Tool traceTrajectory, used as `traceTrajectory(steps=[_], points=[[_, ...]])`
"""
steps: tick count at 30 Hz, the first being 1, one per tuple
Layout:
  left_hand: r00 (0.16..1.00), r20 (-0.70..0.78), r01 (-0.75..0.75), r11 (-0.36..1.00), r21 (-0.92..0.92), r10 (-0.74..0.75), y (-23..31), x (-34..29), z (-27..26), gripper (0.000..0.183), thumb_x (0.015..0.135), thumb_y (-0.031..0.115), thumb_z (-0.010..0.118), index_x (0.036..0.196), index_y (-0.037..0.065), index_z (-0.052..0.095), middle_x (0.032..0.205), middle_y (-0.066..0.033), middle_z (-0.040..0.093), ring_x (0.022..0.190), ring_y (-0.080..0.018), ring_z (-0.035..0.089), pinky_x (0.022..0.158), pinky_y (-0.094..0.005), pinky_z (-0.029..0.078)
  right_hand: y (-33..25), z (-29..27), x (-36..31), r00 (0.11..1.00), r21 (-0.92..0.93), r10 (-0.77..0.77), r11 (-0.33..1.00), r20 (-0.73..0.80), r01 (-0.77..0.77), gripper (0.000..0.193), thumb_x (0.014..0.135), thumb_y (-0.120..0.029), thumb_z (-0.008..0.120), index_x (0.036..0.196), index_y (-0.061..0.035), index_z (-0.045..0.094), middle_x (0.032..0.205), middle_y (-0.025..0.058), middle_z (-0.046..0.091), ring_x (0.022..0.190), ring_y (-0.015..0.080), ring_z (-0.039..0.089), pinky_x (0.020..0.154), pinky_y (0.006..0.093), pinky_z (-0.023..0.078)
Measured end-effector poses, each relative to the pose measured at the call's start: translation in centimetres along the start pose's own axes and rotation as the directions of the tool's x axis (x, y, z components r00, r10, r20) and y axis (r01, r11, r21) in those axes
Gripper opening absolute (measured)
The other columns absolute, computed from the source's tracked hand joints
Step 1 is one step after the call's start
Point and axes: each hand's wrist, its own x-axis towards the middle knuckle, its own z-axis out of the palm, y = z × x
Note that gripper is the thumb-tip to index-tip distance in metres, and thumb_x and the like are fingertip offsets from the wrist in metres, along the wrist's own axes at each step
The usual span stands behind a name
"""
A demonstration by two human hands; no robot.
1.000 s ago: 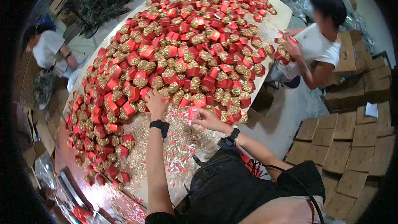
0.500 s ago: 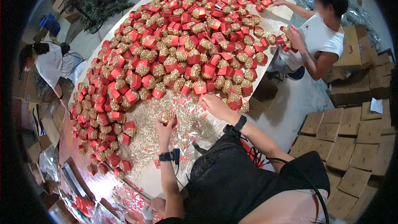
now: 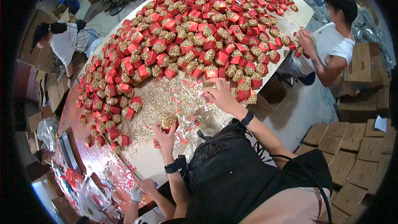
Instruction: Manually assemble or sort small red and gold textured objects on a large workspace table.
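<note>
In my left hand point(image 3: 165, 139) is a small red faceted pot with a bumpy gold ball point(image 3: 168, 120) on top, gripped by thumb and fingers above the glittery table. My right hand point(image 3: 223, 96) is at the near edge of a large heap of the same red-and-gold pots point(image 3: 182, 37). Its fingers are closed around another red pot with a gold top point(image 3: 209, 84), partly covered by the fingers. Gold flecks and red scraps point(image 3: 166, 95) lie on the tabletop between the hands and the heap.
A person in a white top point(image 3: 331, 49) sits at the right table edge, handling several pots. Another person point(image 3: 64, 43) bends at the left. Someone's hands, one in a white glove point(image 3: 135, 193), work at lower left. Cardboard boxes point(image 3: 348, 149) line the right floor.
The whole view has shifted, with the heap now farther right. My right hand has closed on a pot at the heap's edge. My left hand still holds its pot.
</note>
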Motion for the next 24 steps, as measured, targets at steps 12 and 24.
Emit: traceTrajectory(steps=[12,24], points=[[0.907,0.149,-0.407,0.911,0.063,0.395,7.1,-3.2,3.2,0.045,0.063,0.000,0.065,0.103,0.003,0.045,0.093,-0.0075,0.045,0.087,-0.0184,0.049,0.078,-0.0293,0.041,-3.9,-2.9,-0.6,0.968,0.712,-0.060,0.689,0.243,-0.136,0.025,0.083,-0.006,0.055,0.107,-0.0014,0.054,0.087,0.0076,0.061,0.075,0.0090,0.056,0.060,0.0229,0.047],[0.826,0.157,-0.562,0.809,0.170,0.541,6.6,-4.7,2.9,0.055,0.056,0.003,0.072,0.103,0.003,0.044,0.094,-0.0133,0.045,0.088,-0.0299,0.045,0.076,-0.0375,0.039,-5.3,-1.7,-1.8,0.988,0.824,-0.042,0.558,0.149,-0.100,0.016,0.076,0.011,0.056,0.089,0.0033,0.062,0.083,0.0075,0.056,0.074,0.0141,0.060,0.065,0.0240,0.052]])
